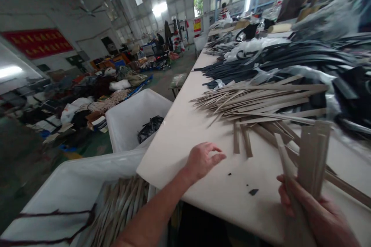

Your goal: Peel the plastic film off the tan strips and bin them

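My left hand (204, 159) is over the pale table (171, 146), thumb and fingers curved apart with nothing between them. In my right hand (315, 204), at the lower right, is a bundle of flat grey-brown strips (313, 158), held nearly upright. One strip (282, 154) in that grip leans away from the others. Beyond both hands lies a loose pile of similar thin strips (255, 100). Two short strip ends (242, 139) poke out from under its near side. Small dark scraps (253, 192) lie between my hands.
A white bin (72, 170) at the lower left holds many grey-brown strips; another white bin (127, 112) behind it contains dark strips. Long black strips (278, 58) and clear plastic cover the table's far right. A person (292, 2) is at the back right. Heaped materials (87, 104) fill the left floor.
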Demonstrator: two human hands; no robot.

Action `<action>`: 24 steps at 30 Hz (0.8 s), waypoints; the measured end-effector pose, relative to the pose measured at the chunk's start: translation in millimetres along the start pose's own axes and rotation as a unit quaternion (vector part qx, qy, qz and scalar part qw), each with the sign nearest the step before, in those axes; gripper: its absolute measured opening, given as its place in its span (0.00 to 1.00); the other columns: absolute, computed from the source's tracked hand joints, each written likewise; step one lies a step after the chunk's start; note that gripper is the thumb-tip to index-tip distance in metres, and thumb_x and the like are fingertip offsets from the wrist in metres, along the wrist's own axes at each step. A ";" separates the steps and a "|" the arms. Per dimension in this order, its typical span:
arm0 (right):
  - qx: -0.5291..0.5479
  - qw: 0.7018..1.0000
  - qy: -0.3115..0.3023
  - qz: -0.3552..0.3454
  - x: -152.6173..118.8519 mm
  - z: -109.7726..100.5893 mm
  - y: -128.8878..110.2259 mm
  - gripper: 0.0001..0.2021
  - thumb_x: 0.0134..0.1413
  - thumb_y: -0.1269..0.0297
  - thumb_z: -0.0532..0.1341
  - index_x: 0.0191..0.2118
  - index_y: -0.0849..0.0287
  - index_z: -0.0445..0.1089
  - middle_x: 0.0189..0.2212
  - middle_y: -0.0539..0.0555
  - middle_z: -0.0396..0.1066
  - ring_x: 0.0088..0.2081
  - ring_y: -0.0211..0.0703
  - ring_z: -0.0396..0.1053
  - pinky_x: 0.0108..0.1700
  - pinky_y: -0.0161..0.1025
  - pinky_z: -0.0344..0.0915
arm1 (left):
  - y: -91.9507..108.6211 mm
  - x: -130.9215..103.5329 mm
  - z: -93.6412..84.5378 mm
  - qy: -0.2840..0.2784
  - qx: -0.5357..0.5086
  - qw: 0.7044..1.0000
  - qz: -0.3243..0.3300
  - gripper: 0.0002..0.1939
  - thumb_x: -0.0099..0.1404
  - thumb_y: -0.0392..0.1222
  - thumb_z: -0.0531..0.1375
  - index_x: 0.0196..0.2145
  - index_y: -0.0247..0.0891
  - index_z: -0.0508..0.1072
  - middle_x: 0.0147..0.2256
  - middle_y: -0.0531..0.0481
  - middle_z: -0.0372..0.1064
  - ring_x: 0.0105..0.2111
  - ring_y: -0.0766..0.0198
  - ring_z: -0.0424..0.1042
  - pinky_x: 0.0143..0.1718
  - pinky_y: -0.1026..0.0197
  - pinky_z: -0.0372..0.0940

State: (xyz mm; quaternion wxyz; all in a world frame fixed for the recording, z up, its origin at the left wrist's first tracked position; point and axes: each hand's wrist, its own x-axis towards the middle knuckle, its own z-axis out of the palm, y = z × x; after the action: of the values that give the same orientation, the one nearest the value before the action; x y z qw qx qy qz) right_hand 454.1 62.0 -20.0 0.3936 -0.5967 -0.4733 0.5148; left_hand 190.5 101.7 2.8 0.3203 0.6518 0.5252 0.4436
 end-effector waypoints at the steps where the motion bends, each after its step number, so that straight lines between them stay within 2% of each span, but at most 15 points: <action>1: 0.030 0.999 -0.004 0.017 -1.0 0.8 -2.3 0.25 0.50 0.35 0.58 0.31 0.55 0.71 0.15 0.53 0.63 0.18 0.42 0.61 0.19 0.38 0.58 | 2.2 10.3 16.3 -0.003 0.014 1.000 0.003 0.12 0.57 0.51 0.64 0.33 0.40 0.78 0.33 0.44 0.74 0.34 0.54 0.71 0.43 0.56 0.62; 3: 0.053 0.998 -0.001 0.019 -1.8 2.8 -3.6 0.26 0.49 0.35 0.59 0.33 0.56 0.71 0.15 0.52 0.63 0.18 0.41 0.60 0.18 0.37 0.56 | 4.5 29.0 41.4 0.011 0.076 0.997 0.004 0.14 0.53 0.52 0.67 0.33 0.40 0.77 0.31 0.45 0.72 0.32 0.54 0.70 0.40 0.55 0.62; 6: 0.079 0.997 -0.016 -0.003 -0.9 5.7 -0.2 0.27 0.50 0.36 0.59 0.36 0.60 0.69 0.16 0.49 0.62 0.18 0.39 0.59 0.18 0.35 0.54 | 6.8 48.7 64.6 0.017 0.205 0.979 0.005 0.16 0.50 0.51 0.69 0.32 0.40 0.74 0.30 0.46 0.70 0.33 0.53 0.70 0.38 0.56 0.61; 9: 0.108 0.992 -0.054 -0.027 0.8 7.4 4.7 0.26 0.53 0.38 0.59 0.38 0.62 0.68 0.19 0.48 0.63 0.18 0.37 0.60 0.20 0.34 0.56 | 6.9 54.9 77.9 0.002 0.258 0.966 0.011 0.16 0.48 0.47 0.70 0.32 0.39 0.71 0.31 0.45 0.69 0.36 0.51 0.69 0.39 0.55 0.60; 13: 0.138 0.987 -0.072 -0.046 2.3 10.0 7.7 0.25 0.55 0.41 0.58 0.38 0.63 0.68 0.20 0.48 0.65 0.18 0.37 0.62 0.21 0.34 0.57 | -1.6 50.8 85.0 0.003 0.328 0.945 0.018 0.16 0.52 0.47 0.68 0.35 0.39 0.70 0.34 0.46 0.70 0.38 0.53 0.69 0.41 0.56 0.61; 19: 0.181 0.978 -0.067 -0.080 -8.5 10.8 11.2 0.24 0.56 0.41 0.57 0.38 0.63 0.67 0.19 0.48 0.66 0.17 0.36 0.62 0.21 0.33 0.57 | -11.4 46.9 80.8 0.014 0.306 0.951 0.046 0.10 0.62 0.48 0.61 0.37 0.39 0.70 0.33 0.48 0.72 0.35 0.57 0.70 0.39 0.58 0.63; 22: 0.199 0.975 -0.030 -0.097 -23.1 -4.2 18.4 0.25 0.56 0.40 0.57 0.38 0.63 0.68 0.18 0.48 0.64 0.17 0.36 0.62 0.20 0.33 0.56 | -2.6 49.3 85.9 0.010 0.265 0.957 0.118 0.06 0.65 0.43 0.57 0.38 0.40 0.71 0.38 0.47 0.73 0.40 0.57 0.70 0.44 0.56 0.63; 24: 0.211 0.972 0.015 -0.102 -32.0 -24.2 22.6 0.25 0.57 0.41 0.57 0.38 0.63 0.68 0.18 0.48 0.63 0.17 0.36 0.61 0.20 0.33 0.55 | 11.6 50.8 98.4 -0.001 0.231 0.957 0.175 0.06 0.66 0.40 0.56 0.38 0.40 0.72 0.41 0.46 0.73 0.44 0.57 0.70 0.48 0.55 0.61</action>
State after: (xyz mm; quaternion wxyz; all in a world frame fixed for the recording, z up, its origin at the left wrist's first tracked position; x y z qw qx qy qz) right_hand 480.9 25.9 -30.0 0.5682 -0.4560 -0.4064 0.5515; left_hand 287.9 152.9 -14.2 0.0793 0.7900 0.4909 0.3586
